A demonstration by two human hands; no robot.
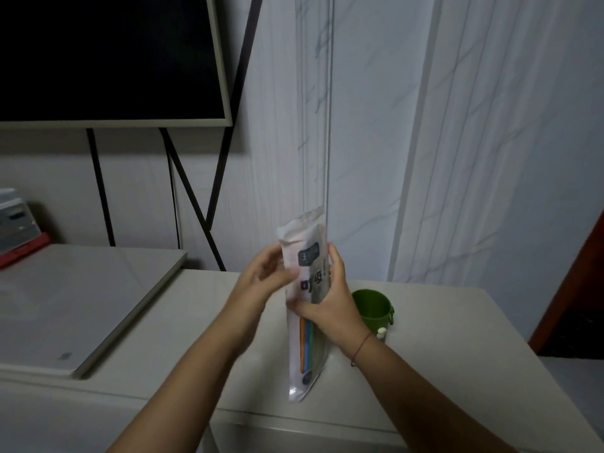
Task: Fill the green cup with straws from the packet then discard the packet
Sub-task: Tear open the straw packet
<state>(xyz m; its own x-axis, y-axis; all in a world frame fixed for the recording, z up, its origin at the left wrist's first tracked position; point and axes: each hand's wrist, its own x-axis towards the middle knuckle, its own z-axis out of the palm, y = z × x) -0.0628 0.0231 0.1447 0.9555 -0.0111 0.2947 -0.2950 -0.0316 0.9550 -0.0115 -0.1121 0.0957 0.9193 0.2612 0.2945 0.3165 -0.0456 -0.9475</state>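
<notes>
Right hand point(330, 302) wraps middle of clear plastic straw packet point(307, 233), upright above white counter point(441, 338); left hand point(261, 276) pinches upper part. Hold firm, open top squarely, mouth up. Round green plastic cup point(372, 305) stands just behind right hand.

Approach to the green cup point(372, 310) on the worktop point(457, 338) is free from above and from the right. The upright packet point(310, 256) and the right hand point(333, 305) gripping it close off the cup's left side. A small white object point(381, 333) sits just in front of the cup.
</notes>
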